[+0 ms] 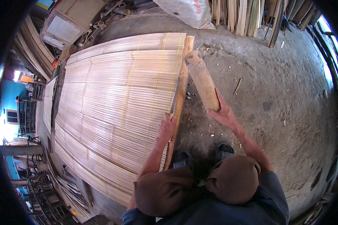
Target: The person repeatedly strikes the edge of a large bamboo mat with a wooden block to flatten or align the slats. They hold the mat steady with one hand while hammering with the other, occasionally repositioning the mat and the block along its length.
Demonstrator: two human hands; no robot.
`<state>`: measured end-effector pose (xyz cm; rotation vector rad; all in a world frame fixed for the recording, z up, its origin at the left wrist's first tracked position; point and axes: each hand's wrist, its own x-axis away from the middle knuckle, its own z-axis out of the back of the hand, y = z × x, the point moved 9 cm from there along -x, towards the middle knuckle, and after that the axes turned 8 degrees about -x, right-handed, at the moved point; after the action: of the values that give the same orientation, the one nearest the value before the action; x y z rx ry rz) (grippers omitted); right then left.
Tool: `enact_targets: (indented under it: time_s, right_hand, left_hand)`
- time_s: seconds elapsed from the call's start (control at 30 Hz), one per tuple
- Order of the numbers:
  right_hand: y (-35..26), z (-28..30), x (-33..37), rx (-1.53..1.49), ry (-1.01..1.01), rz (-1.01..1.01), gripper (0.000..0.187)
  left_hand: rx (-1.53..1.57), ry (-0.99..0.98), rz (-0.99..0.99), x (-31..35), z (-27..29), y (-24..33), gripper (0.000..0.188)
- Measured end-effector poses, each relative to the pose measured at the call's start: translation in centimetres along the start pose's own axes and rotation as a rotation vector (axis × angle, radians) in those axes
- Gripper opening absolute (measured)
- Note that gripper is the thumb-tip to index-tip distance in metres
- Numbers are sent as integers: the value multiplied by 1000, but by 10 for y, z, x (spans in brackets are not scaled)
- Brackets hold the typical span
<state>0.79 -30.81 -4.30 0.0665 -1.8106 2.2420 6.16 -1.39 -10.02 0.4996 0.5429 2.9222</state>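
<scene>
A wide blind-like mat (101, 88) of many thin pale slats, bound with yellow cords, lies on my left. A wooden plank (185, 65) runs under its right edge. My left hand (166, 128) is closed around the handle of a long knife (174, 100). The narrow dark blade points away from me, along the mat's right edge beside the plank. In my right hand (224, 113) I grip the near end of a thick piece of bamboo or wood (204, 80). Its worn far end is close to the plank, and whether they touch I cannot tell.
Small offcuts (212, 135) and a loose sliver (237, 86) litter the concrete floor (274, 123). My sandalled feet and bent knees are right of the plank. Upright strips (242, 17) and a white sack (187, 13) stand at the far side. More bundled strips (33, 48) lie at left.
</scene>
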Motion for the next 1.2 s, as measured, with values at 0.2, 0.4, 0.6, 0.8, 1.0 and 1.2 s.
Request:
enact_targets:
  time_s: [0.2, 0.4, 0.6, 0.8, 1.0, 1.2]
  right_hand:
    - [-28, 14, 10, -39, 32, 44, 102]
    - [-54, 19, 19, -32, 49, 81, 102]
    - [-70, 23, 22, -56, 78, 84, 102]
    - [-144, 46, 15, -99, 208, 272, 108]
    - [-277, 104, 4, -155, 557, 864, 118]
    - [-47, 15, -32, 329, 106, 501, 110]
  left_hand:
    - [105, 32, -307, -7, 10, 2, 47]
    - [-78, 71, -170, -7, 8, 6, 41]
    - [112, 40, -280, 2, 4, 15, 26]
    - [126, 99, -302, 9, 20, 1, 41]
    - [-166, 121, -552, 19, 29, 17, 34]
    - [33, -389, -157, 15, -3, 13, 50]
